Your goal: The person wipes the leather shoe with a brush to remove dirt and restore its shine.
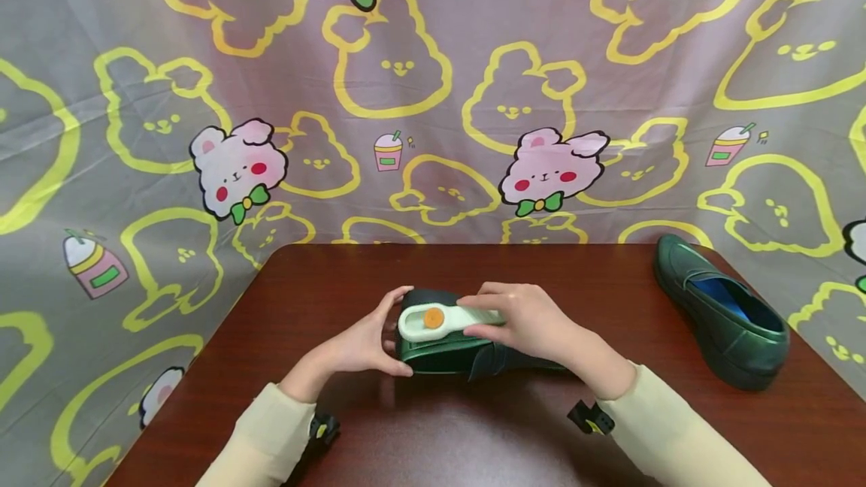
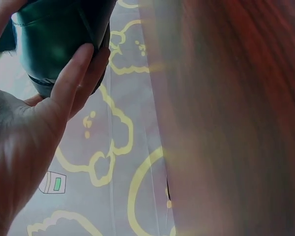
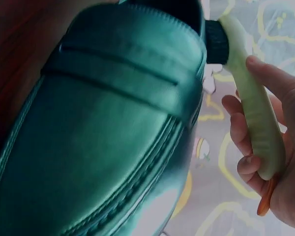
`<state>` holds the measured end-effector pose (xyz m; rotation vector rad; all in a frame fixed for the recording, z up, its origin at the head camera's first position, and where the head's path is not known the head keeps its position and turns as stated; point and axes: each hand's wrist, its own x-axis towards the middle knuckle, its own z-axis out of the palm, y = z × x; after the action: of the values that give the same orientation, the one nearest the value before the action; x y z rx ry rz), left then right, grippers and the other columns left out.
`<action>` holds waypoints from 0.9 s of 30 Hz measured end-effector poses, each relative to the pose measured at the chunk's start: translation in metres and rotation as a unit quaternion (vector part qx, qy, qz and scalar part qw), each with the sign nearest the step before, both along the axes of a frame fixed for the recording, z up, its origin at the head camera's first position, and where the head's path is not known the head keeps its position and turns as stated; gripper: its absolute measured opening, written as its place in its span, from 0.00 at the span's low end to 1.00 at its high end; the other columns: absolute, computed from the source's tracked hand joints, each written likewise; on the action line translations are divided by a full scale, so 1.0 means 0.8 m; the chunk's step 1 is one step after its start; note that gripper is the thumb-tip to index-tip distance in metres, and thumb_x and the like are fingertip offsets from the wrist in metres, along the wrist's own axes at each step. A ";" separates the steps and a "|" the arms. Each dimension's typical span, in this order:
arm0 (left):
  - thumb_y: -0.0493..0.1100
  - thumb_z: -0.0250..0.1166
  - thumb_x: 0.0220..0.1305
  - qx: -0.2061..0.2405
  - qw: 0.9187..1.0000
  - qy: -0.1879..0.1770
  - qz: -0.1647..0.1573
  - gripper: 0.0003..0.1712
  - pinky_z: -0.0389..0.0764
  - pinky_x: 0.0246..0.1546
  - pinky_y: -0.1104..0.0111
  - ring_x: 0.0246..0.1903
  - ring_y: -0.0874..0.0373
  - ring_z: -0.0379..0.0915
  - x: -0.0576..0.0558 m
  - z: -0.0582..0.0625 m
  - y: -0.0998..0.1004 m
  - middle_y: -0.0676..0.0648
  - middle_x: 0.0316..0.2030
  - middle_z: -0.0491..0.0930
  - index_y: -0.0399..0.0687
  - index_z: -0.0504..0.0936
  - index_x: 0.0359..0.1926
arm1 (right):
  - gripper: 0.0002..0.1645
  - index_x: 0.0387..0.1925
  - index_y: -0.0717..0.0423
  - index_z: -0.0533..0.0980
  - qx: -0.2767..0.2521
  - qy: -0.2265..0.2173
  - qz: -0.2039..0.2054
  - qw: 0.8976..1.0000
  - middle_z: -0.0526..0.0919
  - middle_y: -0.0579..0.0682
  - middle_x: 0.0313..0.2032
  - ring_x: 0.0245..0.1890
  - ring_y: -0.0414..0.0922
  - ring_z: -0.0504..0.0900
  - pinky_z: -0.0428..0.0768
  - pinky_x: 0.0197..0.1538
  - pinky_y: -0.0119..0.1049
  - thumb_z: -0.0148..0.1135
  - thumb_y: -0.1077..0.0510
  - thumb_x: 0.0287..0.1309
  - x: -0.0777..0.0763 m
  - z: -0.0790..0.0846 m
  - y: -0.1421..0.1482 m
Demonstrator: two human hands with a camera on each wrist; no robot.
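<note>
A dark green leather loafer (image 1: 440, 359) is gripped at its heel end by my left hand (image 1: 358, 343), fingers and thumb spread around it. In the left wrist view the fingers curl round the shoe's heel (image 2: 54, 44). My right hand (image 1: 528, 314) holds a pale green brush (image 1: 414, 325) with an orange round button on its head. Seen from the right wrist, the dark bristles (image 3: 217, 43) meet the shoe's side close to its opening. The index finger lies along the brush handle (image 3: 260, 123), and the other fingers wrap it.
A matching green loafer (image 1: 724, 307) stands upright at the right side of the brown wooden table (image 1: 325, 276). Behind the table and along its sides hangs a grey cloth (image 1: 467, 89) with yellow cartoon outlines.
</note>
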<state>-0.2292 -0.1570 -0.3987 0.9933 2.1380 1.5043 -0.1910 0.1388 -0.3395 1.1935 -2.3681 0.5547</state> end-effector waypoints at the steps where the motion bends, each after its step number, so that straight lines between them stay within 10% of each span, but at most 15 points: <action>1: 0.31 0.79 0.43 0.000 1.000 -0.002 -0.002 0.68 0.77 0.49 0.62 0.59 0.44 0.65 0.000 0.000 0.000 0.42 0.68 0.48 0.52 0.39 0.73 | 0.24 0.49 0.48 0.83 -0.004 0.002 -0.019 1.000 0.80 0.40 0.33 0.25 0.33 0.72 0.70 0.27 0.27 0.74 0.46 0.50 -0.002 0.000 0.001; 6: 0.31 0.79 0.43 0.004 1.000 -0.007 -0.002 0.68 0.76 0.50 0.61 0.60 0.41 0.64 0.002 -0.003 -0.003 0.41 0.69 0.48 0.51 0.39 0.73 | 0.23 0.48 0.50 0.84 -0.026 0.036 -0.088 0.995 0.78 0.41 0.30 0.22 0.35 0.71 0.67 0.23 0.29 0.75 0.48 0.49 -0.007 0.001 0.005; 10: 0.33 0.79 0.45 0.005 1.000 -0.007 0.010 0.66 0.78 0.48 0.60 0.57 0.42 0.69 0.003 -0.002 -0.003 0.40 0.68 0.49 0.50 0.40 0.73 | 0.24 0.47 0.51 0.84 -0.036 0.048 -0.053 0.997 0.79 0.42 0.32 0.23 0.35 0.72 0.69 0.24 0.27 0.76 0.48 0.48 0.006 0.003 -0.004; 17: 0.41 0.81 0.44 -0.035 0.994 0.098 0.031 0.64 0.73 0.51 0.61 0.53 0.48 0.73 -0.001 0.002 -0.005 0.38 0.65 0.56 0.47 0.45 0.73 | 0.21 0.46 0.51 0.84 -0.003 0.074 0.043 0.996 0.80 0.44 0.32 0.22 0.32 0.72 0.70 0.25 0.22 0.73 0.47 0.52 0.032 0.000 -0.029; 27: 0.42 0.83 0.39 -0.036 0.993 0.102 0.043 0.66 0.71 0.54 0.62 0.54 0.52 0.68 0.004 0.003 -0.001 0.42 0.62 0.60 0.49 0.47 0.72 | 0.23 0.45 0.52 0.84 -0.018 0.046 -0.004 0.999 0.79 0.43 0.30 0.21 0.33 0.70 0.66 0.22 0.23 0.75 0.47 0.49 0.020 -0.002 -0.033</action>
<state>-0.2261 -0.1581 -0.3965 1.0832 2.3870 1.4053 -0.1750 0.1123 -0.3414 1.1676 -2.2752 0.5264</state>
